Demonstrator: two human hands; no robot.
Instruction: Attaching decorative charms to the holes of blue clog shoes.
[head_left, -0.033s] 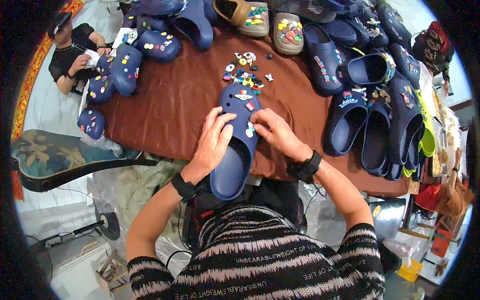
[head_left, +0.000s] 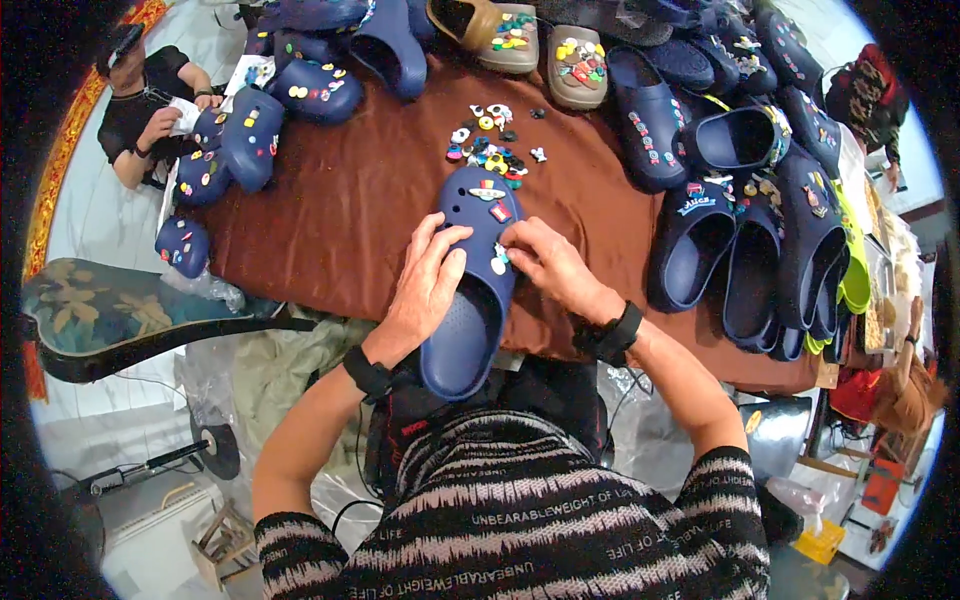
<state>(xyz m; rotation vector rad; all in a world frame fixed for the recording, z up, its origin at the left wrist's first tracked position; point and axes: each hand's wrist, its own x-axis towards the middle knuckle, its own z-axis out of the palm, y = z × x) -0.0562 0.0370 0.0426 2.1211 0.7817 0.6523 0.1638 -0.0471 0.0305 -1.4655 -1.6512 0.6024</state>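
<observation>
A navy blue clog point(head_left: 463, 345) lies in front of me, its toe pointing away, at the near edge of the cloth. My left hand point(head_left: 425, 285) grips its left side, fingers curled over the top. On the clog's right side my right hand point(head_left: 548, 258) pinches at a small white and blue shoe charm point(head_left: 500, 258); the fingers partly hide it. Nearer the toe sit a flying-saucer charm point(head_left: 487, 191) and a small red charm point(head_left: 501, 212). Bare holes show on the toe's left. Just past the toe lies a pile of loose colourful charms point(head_left: 492, 150).
Brown cloth point(head_left: 330, 220) covers the table. Decorated navy clogs point(head_left: 252, 140) line its left side, and more clogs point(head_left: 695, 255) crowd the right. Beige clogs point(head_left: 578, 68) stand at the back. A padded chair point(head_left: 130, 310) is at my left. Another person point(head_left: 150, 110) works at far left.
</observation>
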